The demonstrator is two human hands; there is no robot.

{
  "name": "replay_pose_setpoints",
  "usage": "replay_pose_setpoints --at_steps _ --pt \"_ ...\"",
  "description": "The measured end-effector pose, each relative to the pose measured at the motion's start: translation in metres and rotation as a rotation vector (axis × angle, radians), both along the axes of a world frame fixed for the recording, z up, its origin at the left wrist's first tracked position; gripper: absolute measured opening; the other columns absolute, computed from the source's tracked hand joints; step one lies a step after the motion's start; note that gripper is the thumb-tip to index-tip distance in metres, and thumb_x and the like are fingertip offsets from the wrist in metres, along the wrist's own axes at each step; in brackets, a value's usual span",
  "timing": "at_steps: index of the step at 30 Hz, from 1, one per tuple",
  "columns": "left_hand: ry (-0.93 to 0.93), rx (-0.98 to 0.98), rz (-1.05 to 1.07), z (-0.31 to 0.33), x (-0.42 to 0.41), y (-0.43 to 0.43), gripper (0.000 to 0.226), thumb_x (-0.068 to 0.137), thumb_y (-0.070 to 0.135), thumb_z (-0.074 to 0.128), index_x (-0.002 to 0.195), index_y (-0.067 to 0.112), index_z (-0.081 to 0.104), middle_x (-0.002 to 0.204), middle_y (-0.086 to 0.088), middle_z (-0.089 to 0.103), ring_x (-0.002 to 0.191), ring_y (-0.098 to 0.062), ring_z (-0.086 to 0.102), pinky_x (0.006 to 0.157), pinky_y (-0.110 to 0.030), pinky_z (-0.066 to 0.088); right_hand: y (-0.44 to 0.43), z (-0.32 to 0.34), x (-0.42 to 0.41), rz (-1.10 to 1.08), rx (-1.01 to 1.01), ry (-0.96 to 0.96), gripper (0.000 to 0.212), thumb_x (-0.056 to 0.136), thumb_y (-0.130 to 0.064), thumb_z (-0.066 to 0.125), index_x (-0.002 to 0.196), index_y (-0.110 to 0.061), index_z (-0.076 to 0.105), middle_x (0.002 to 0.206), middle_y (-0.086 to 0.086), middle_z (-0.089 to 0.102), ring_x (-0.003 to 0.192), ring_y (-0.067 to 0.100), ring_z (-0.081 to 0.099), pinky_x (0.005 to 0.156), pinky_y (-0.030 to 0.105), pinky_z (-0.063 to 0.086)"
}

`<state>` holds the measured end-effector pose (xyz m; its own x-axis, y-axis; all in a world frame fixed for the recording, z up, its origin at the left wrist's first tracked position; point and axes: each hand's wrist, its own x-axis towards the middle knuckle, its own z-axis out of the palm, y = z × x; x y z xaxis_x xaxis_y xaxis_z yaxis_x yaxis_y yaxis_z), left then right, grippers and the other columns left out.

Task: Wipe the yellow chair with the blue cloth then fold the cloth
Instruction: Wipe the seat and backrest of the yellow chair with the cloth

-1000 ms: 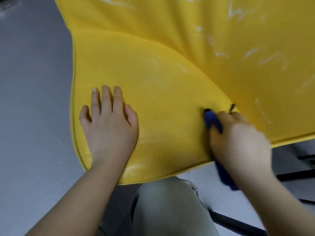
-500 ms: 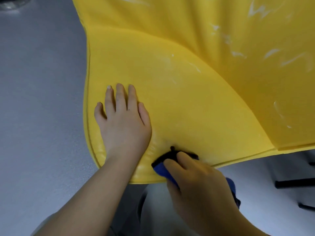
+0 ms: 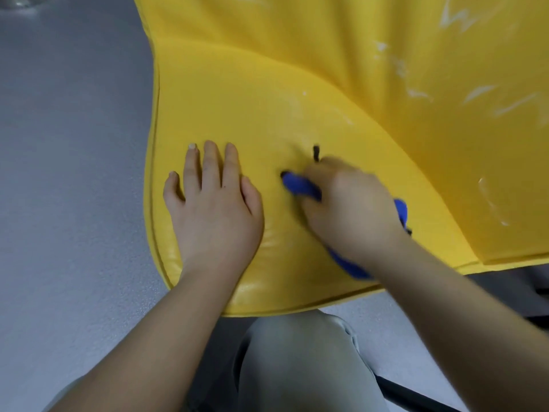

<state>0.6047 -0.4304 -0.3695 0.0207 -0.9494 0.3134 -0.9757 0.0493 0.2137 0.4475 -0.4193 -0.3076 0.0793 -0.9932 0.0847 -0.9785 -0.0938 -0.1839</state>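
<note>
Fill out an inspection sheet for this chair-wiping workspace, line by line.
Surface: yellow chair seat, whitish smears on the backrest.
Job's things: blue cloth bunched under the right hand, on the seat.
Clutter: nothing seen.
Grips: left hand flat on the seat, open; right hand closed on the cloth, motion-blurred.
Cables: nothing seen.
Surroundings: grey floor; the person's knee below the seat edge; dark chair legs at lower right.

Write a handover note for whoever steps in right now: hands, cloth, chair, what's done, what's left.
Left hand: flat and open on the glossy yellow chair seat, bracing it near the left front.
Right hand: closed on the bunched blue cloth, pressing it to the seat middle; blurred, mid-stroke.
Done: wiping is under way.
Left: white smears on the chair's right side, then fold the cloth.
</note>
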Motion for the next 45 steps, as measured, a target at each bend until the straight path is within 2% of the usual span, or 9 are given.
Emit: replay_pose_setpoints --at_steps 7,10,12,15,27,31,33,37,45 --pt "-0.022 -0.012 0.015 0.0 -0.002 0.0 0.05 0.1 0.028 0.033 0.146 0.013 0.045 0.151 -0.012 0.043 0.145 -0.03 0.031 0.111 -0.053 0.025 0.099 0.019 0.017 0.141 0.289 -0.151 0.017 0.078 -0.042 0.05 0.081 -0.028 0.059 0.079 -0.009 0.052 0.059 0.014 0.055 0.043 0.029 0.039" --pt "-0.007 -0.019 0.015 -0.001 -0.003 0.0 0.05 0.099 0.028 0.035 0.145 0.013 0.047 0.15 -0.012 0.044 0.144 -0.031 0.032 0.11 -0.054 0.026 0.044 0.051 0.0 0.032 -0.065 -0.222 0.024 0.083 -0.036 0.046 0.09 -0.024 0.065 0.084 -0.003 0.058 0.069 0.027 0.059 0.055 0.038 0.048" --pt "0.002 -0.019 0.011 -0.001 -0.002 0.0 0.05 0.098 0.028 0.036 0.145 0.013 0.047 0.15 -0.012 0.044 0.144 -0.03 0.031 0.11 -0.054 0.025 -0.012 0.052 -0.021 -0.094 -0.265 -0.082 0.02 0.087 -0.028 0.051 0.098 -0.019 0.064 0.093 0.004 0.057 0.077 0.034 0.057 0.059 0.041 0.046" --pt "0.026 -0.035 0.02 -0.001 -0.002 0.0 0.05 0.098 0.028 0.036 0.144 0.015 0.048 0.149 -0.011 0.045 0.144 -0.029 0.032 0.11 -0.053 0.025 -0.067 0.022 -0.051 -0.13 -0.039 0.181 0.021 0.094 -0.027 0.045 0.107 -0.016 0.058 0.104 0.008 0.052 0.084 0.038 0.056 0.061 0.039 0.043" --pt "-0.016 -0.051 0.058 0.0 -0.006 0.0 0.049 0.096 0.027 0.036 0.143 0.016 0.049 0.149 -0.01 0.046 0.143 -0.029 0.035 0.109 -0.052 0.029 0.115 0.018 -0.057 0.113 0.265 -0.116 0.028 0.081 -0.051 0.042 0.101 -0.04 0.059 0.094 -0.016 0.059 0.077 0.022 0.064 0.051 0.04 0.05" --pt "-0.01 -0.038 0.054 0.0 -0.006 0.0 0.05 0.096 0.027 0.035 0.143 0.016 0.049 0.149 -0.01 0.046 0.143 -0.029 0.034 0.11 -0.051 0.029 0.057 0.05 -0.053 0.078 -0.07 -0.151 0.019 0.086 -0.036 0.05 0.1 -0.027 0.06 0.088 0.004 0.06 0.073 0.034 0.06 0.056 0.044 0.049" --pt "-0.003 -0.042 0.055 -0.001 -0.006 -0.001 0.049 0.096 0.027 0.036 0.142 0.017 0.05 0.148 -0.009 0.047 0.143 -0.028 0.035 0.109 -0.051 0.029 -0.008 0.054 -0.055 -0.03 -0.216 -0.045 0.02 0.089 -0.03 0.05 0.099 -0.016 0.061 0.093 0.01 0.058 0.08 0.038 0.056 0.061 0.044 0.045" --pt "0.031 -0.032 0.053 0.0 -0.005 -0.001 0.049 0.095 0.028 0.039 0.142 0.018 0.05 0.149 -0.009 0.047 0.143 -0.027 0.034 0.109 -0.049 0.027 -0.076 0.016 -0.056 -0.051 0.023 0.278 0.021 0.095 -0.024 0.043 0.104 -0.01 0.055 0.101 0.011 0.051 0.076 0.037 0.051 0.056 0.037 0.036" --pt "0.005 0.01 0.053 0.003 -0.005 0.0 0.051 0.095 0.027 0.036 0.143 0.016 0.048 0.151 -0.01 0.044 0.145 -0.028 0.032 0.11 -0.051 0.028 0.103 0.01 -0.093 -0.309 0.099 0.207 0.028 0.099 -0.043 0.041 0.097 -0.02 0.057 0.084 0.01 0.052 0.057 0.041 0.053 0.049 0.044 0.048"
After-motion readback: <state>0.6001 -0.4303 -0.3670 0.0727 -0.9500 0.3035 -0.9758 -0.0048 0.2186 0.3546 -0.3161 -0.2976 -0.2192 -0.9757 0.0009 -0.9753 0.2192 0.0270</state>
